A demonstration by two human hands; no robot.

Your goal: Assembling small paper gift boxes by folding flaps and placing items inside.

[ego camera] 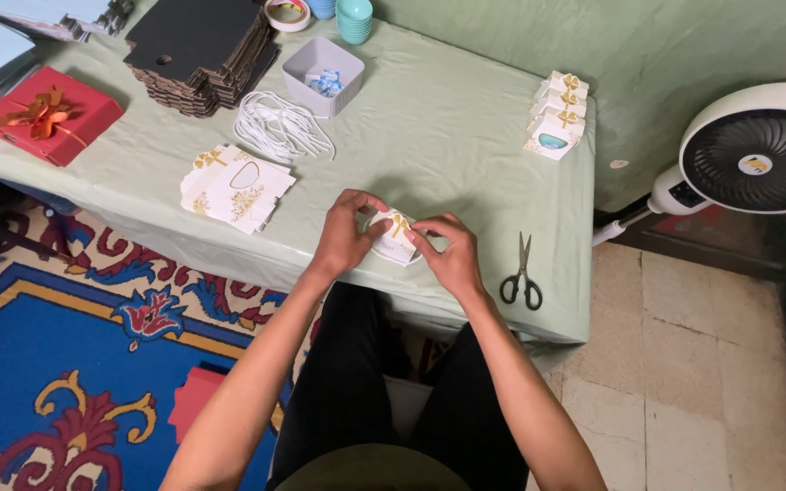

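Box point(396, 234), small and white, pinched between left hand point(346, 235) and right hand point(450, 256).

A pale green cloth point(448, 136) covers the table. At centre, a small white box point(395, 238) with a gold bow; at ten o'clock, white flat cards point(236, 189) printed with gold, a black cardboard stack point(200, 50) and a red gift box point(49, 115) with a gold ribbon. Black-handled scissors point(521, 273) lie at three o'clock; at eight o'clock, a blue rug point(65, 364) with red and gold scrolls.
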